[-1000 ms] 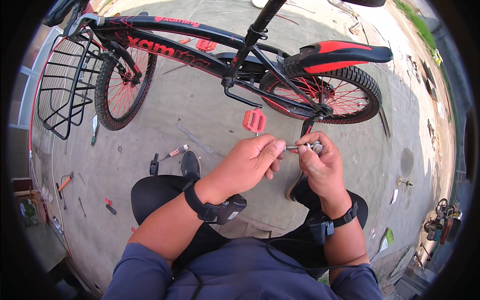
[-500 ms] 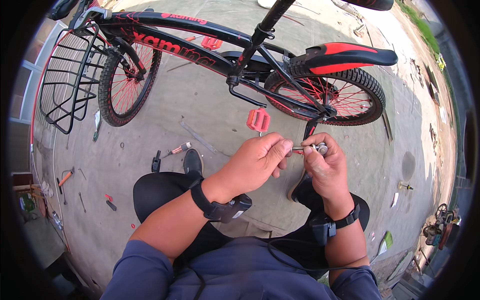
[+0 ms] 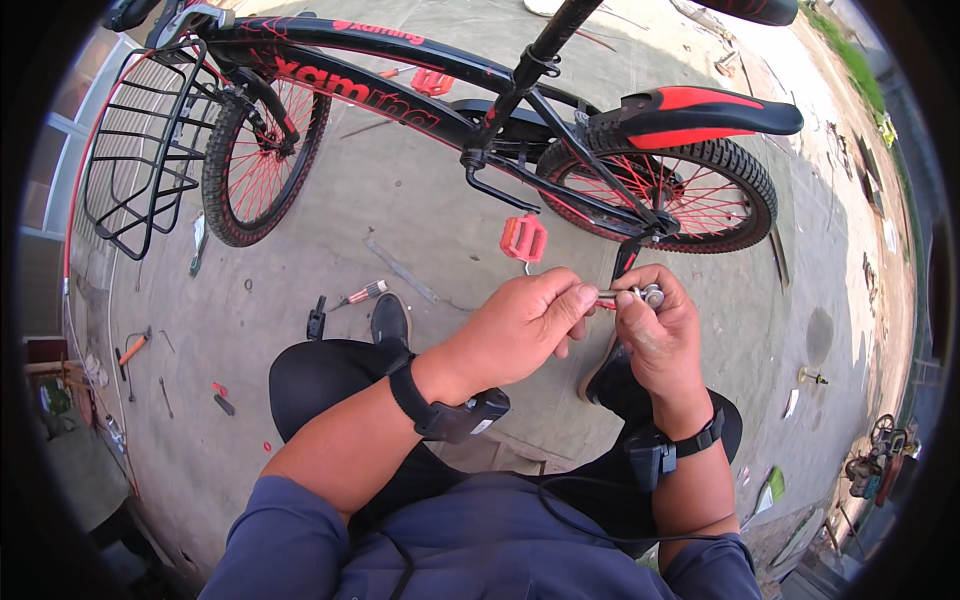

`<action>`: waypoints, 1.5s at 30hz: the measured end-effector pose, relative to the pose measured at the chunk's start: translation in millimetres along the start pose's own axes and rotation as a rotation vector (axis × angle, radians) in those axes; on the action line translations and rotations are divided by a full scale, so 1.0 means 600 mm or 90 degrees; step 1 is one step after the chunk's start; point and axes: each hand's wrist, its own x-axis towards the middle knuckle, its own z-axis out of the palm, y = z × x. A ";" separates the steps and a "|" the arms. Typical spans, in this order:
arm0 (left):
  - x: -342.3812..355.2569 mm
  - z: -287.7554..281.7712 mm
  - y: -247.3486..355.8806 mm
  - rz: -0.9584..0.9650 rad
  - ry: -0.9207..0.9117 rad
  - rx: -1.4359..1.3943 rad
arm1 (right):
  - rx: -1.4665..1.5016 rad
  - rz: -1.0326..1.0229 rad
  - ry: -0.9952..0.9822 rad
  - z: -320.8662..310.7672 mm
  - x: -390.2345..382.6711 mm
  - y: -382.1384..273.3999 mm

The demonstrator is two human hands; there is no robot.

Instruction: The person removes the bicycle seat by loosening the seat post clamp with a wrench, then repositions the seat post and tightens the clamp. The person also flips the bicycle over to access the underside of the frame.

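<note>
Both hands meet in front of me, above the ground between my knees and the bicycle. My left hand pinches one end of a short metal bolt between thumb and fingers. Closed around the other end is my right hand, its thumb and forefinger beside the bolt's shiny rounded fittings. The bolt lies roughly level, and the fingers cover part of it. Just beyond the hands stands a black and red bicycle, with a red pedal close to my left hand.
A black wire basket is at the bicycle's front. On the concrete to the left lie an orange-handled hammer, a screwdriver and several small tools. A flat metal strip lies beyond my left shoe.
The whole view has shifted slightly, so the bicycle and hands appear a little further right. Both hands keep their hold on the metal bolt.
</note>
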 end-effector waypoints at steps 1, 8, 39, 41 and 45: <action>0.002 0.007 -0.007 0.042 0.017 0.005 | 0.002 0.000 0.000 0.001 0.000 0.000; 0.002 0.001 -0.005 0.015 0.003 0.037 | -0.008 0.001 -0.010 -0.002 0.000 0.002; 0.005 0.004 -0.014 0.068 0.037 0.050 | -0.015 0.009 -0.018 -0.003 0.004 0.003; 0.006 0.013 -0.019 0.153 0.085 0.068 | -0.023 0.010 -0.021 -0.003 0.004 0.007; 0.001 -0.004 -0.004 0.024 0.007 0.089 | -0.013 0.036 -0.049 -0.004 0.001 0.015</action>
